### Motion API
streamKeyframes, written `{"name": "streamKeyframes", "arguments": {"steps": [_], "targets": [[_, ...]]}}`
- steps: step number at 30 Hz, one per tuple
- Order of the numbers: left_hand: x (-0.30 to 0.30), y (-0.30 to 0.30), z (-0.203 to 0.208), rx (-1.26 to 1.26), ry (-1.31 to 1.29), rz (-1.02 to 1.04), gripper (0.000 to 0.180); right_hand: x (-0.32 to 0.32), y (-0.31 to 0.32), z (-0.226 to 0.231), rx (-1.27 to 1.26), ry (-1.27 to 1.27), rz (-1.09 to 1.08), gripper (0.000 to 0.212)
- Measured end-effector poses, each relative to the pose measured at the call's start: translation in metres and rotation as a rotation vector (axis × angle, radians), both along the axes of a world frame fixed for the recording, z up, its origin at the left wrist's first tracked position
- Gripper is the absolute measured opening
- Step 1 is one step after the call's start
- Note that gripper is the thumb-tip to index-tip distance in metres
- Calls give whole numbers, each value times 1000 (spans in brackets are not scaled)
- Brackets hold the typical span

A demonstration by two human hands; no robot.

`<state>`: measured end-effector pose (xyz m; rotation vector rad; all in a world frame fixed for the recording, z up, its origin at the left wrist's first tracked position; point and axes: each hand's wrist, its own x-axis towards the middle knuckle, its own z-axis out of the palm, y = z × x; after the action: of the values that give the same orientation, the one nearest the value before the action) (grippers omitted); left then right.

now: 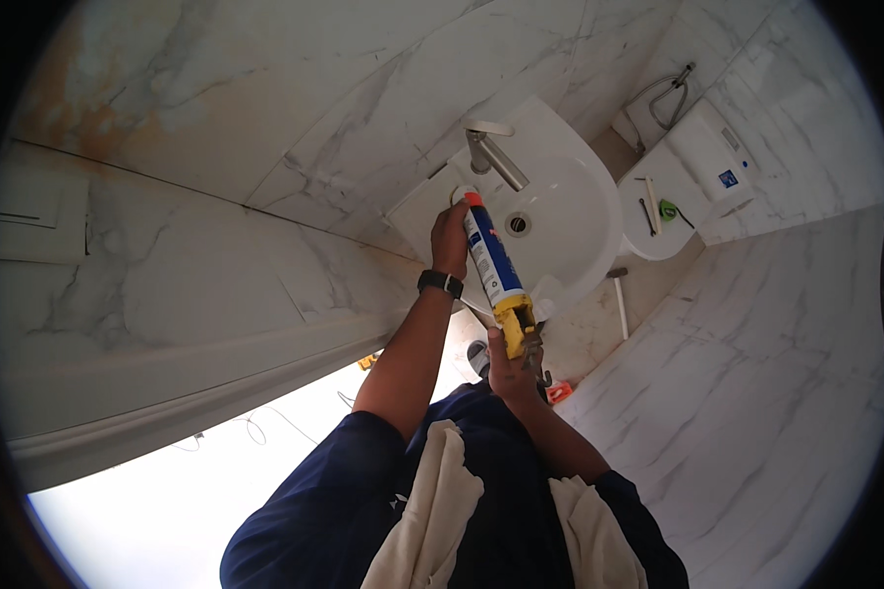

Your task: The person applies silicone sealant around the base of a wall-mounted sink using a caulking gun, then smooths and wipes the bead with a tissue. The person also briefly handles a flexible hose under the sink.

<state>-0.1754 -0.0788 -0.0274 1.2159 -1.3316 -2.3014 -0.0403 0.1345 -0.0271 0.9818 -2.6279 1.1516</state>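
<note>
Caulk gun (514, 318) was at frame centre, left hand (449, 240) was curled round tube (493, 257) near its front, right hand (514, 375) was closed on gun's rear, sink (584, 231) was upper centre-right.

i count one left hand (449, 240), one right hand (514, 375), one sealant gun (514, 316), one cartridge (496, 257), one wristwatch (441, 284), one washbasin (607, 196), one drain (518, 225), one tap (503, 165), one toilet (680, 172), one floor hammer (622, 309) and one green tape measure (668, 209).
</note>
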Motion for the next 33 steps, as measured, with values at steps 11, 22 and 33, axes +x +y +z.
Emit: {"name": "streamKeyframes", "arguments": {"steps": [11,22,33], "targets": [[-3,-3,-6,18,23,25,50,-27,-14,44,-120,31,-48,19],[0,-3,-10,17,19,43,49,-31,-13,49,-121,76,-34,18],[2,-2,-6,0,-4,52,49,-32,-10,57,-77,37,-36,15]]}}
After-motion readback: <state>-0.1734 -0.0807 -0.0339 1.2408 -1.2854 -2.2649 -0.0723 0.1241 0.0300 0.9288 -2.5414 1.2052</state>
